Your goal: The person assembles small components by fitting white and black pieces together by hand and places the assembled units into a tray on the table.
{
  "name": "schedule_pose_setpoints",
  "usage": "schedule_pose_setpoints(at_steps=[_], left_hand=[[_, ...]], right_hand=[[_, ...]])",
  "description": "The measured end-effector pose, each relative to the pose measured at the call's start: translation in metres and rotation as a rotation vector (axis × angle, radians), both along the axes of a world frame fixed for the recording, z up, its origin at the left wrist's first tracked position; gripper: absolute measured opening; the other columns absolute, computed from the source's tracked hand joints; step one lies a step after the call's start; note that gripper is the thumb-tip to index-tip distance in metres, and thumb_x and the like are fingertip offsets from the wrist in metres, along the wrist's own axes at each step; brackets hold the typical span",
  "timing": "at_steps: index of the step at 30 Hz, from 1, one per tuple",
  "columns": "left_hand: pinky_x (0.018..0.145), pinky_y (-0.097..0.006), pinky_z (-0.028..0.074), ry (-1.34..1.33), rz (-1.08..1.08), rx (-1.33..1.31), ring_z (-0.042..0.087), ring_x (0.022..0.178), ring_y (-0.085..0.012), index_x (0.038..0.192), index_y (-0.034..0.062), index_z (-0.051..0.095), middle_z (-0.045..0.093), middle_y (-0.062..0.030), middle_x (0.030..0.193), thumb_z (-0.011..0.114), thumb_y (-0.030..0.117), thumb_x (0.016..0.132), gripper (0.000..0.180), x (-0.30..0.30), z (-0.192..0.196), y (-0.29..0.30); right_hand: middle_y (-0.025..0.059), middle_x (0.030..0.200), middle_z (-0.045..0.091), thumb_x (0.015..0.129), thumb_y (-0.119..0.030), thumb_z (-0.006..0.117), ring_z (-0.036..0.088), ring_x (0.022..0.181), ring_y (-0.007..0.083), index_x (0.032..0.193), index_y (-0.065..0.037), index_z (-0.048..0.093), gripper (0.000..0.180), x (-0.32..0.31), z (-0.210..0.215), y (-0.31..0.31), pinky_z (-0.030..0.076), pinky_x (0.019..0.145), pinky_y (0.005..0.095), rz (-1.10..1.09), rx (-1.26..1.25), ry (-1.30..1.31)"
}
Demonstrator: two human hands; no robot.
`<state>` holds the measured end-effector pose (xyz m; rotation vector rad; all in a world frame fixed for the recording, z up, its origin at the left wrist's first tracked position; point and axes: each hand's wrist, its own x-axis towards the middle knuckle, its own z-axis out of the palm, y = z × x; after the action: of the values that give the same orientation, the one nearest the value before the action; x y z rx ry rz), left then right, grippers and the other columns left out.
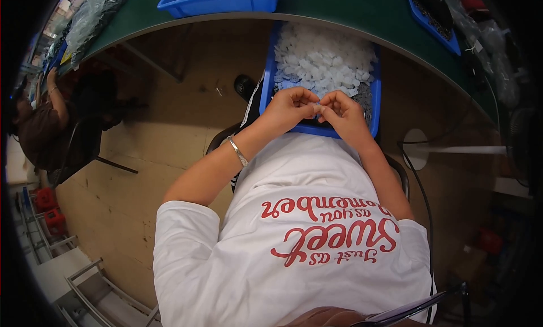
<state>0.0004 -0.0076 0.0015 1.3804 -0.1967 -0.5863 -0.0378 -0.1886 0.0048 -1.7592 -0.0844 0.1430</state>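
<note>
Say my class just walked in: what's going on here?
A person has left hand and right hand pinched together over a blue tray; any piece between them is too small to tell. The tray carries a heap of whitish pieces and darker bits. Another blue tray sits on the green table, and a co-worker sits at left.

Blue trays [226,8] on green table [345,5]

I count my two hands, left hand [292,107] and right hand [346,117], plus one bracelet [237,151]. Blue trays number three: lap tray [269,72] at 1 o'clock, far tray [226,6] toward 12, side tray [450,44] between 1 and 2. White pieces [328,58]: uncountable. One co-worker [42,126], 9 o'clock.
</note>
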Motion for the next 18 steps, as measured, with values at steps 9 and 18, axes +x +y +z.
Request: schedule_pose_setpoints(at_steps=[9, 18], left_hand=[[0.071, -0.024, 0.051, -0.71, 0.463, -0.106, 0.062, 0.077, -0.0116, 0.099, -0.0001, 0.066, 0.066, -0.0053, 0.085, 0.068, 0.004, 0.083, 0.016, 0.072, 0.117, 0.045], [0.09, -0.034, 0.046, -1.376, 0.535, 0.559, 0.057, 0.109, -0.0299, 0.105, -0.0029, 0.062, 0.061, -0.0175, 0.111, 0.064, 0.008, 0.082, 0.026, 0.1, 0.186, 0.056]], right_hand=[[0.0024, 0.086, 0.062, 0.091, -0.008, 0.059, 0.059, 0.078, 0.0075, 0.095, -0.001, 0.058, 0.008, 0.004, -0.001, -0.006, 0.051, 0.071, 0.024, -0.04, -0.044, -0.025], [0.0119, 0.092, 0.065, 0.082, -0.011, 0.065, 0.063, 0.082, 0.0294, 0.099, -0.005, 0.065, 0.018, 0.013, -0.009, 0.014, 0.05, 0.074, 0.0367, 0.269, -0.498, -0.296]])
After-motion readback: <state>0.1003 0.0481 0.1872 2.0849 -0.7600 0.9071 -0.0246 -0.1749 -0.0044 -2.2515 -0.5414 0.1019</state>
